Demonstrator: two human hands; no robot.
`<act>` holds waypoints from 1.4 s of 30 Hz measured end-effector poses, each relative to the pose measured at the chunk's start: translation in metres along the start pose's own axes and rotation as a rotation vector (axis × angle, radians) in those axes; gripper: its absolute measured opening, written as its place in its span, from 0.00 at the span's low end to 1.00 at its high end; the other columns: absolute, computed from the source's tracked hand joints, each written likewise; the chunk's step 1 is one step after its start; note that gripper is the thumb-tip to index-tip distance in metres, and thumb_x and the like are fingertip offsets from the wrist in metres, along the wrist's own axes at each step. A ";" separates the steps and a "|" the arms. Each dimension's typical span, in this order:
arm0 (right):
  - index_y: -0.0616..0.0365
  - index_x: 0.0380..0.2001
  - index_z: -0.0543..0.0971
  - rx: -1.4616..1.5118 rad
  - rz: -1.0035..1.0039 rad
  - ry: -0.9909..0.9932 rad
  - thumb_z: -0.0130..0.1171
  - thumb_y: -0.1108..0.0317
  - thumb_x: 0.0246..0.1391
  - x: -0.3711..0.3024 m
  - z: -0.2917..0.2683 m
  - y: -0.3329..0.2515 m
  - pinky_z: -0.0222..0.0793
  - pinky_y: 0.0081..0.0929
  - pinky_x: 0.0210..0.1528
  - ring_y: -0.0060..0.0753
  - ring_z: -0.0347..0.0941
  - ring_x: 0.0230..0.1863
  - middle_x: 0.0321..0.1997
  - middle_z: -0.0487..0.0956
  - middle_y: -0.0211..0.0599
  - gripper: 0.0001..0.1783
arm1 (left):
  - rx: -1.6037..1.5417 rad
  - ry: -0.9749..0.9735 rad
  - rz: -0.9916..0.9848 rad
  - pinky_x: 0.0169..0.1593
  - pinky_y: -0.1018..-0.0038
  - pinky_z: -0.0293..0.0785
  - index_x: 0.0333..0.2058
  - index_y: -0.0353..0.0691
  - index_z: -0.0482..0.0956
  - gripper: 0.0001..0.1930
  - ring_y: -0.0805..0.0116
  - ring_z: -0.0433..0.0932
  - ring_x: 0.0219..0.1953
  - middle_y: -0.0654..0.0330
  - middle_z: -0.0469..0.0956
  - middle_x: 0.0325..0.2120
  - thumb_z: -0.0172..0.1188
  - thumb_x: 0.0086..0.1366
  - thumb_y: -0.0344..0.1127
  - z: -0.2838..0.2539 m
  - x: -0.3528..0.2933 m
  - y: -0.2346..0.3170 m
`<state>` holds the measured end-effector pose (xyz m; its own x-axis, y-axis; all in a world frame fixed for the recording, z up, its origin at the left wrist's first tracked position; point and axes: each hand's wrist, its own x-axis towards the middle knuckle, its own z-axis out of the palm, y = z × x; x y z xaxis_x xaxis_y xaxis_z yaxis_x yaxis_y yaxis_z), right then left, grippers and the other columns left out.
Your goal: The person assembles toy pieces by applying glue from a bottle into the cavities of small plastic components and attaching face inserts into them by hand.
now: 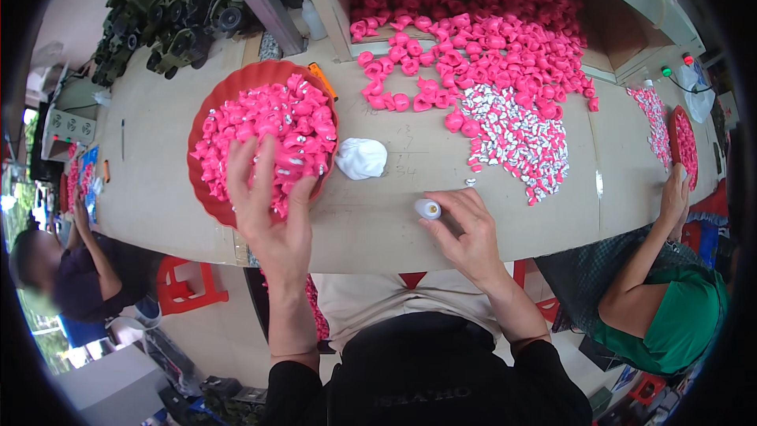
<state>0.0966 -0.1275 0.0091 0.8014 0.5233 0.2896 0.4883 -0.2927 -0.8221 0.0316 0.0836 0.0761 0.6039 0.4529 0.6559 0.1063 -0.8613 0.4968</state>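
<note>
Your left hand [272, 217] spreads wide over pink pieces [244, 120] heaped in a red scalloped bowl [227, 89], 1 white wad [362, 159] just beside its rim; your right hand [473, 237] pinches 1 white bottle [426, 208] above the table [378, 241], small pink-and-white pieces [524, 148] lying beyond.

Pale tabletop [355, 225] under red bowl [203, 196], white wad [361, 159], loose pink pieces [493, 52].
</note>
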 end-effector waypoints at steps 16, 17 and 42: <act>0.65 0.44 0.73 0.157 0.142 0.267 0.60 0.78 0.44 -0.029 -0.042 0.015 0.66 0.23 0.38 0.30 0.71 0.35 0.36 0.76 0.41 0.20 | -0.185 -0.672 0.170 0.43 0.67 0.71 0.43 0.36 0.76 0.19 0.56 0.74 0.37 0.52 0.73 0.35 0.63 0.49 0.24 0.156 0.002 0.039; 0.64 0.44 0.74 0.166 0.138 0.289 0.60 0.77 0.45 -0.030 -0.043 0.017 0.66 0.23 0.37 0.30 0.70 0.33 0.35 0.75 0.40 0.20 | -0.362 -0.699 0.007 0.43 0.70 0.72 0.43 0.35 0.76 0.18 0.60 0.75 0.37 0.54 0.73 0.35 0.63 0.50 0.23 0.146 0.002 0.046; 0.65 0.33 0.80 0.177 0.085 0.070 0.69 0.76 0.32 -0.031 -0.047 -0.021 0.58 0.20 0.24 0.25 0.65 0.22 0.21 0.74 0.34 0.18 | -1.177 -0.642 -0.689 0.44 0.76 0.77 0.44 0.30 0.75 0.17 0.66 0.77 0.42 0.54 0.71 0.44 0.61 0.53 0.17 0.046 -0.099 0.016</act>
<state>0.0774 -0.1749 0.0407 0.8623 0.4441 0.2434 0.3541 -0.1851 -0.9167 0.0095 0.0144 -0.0070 0.9676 0.2373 -0.0868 0.0163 0.2841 0.9587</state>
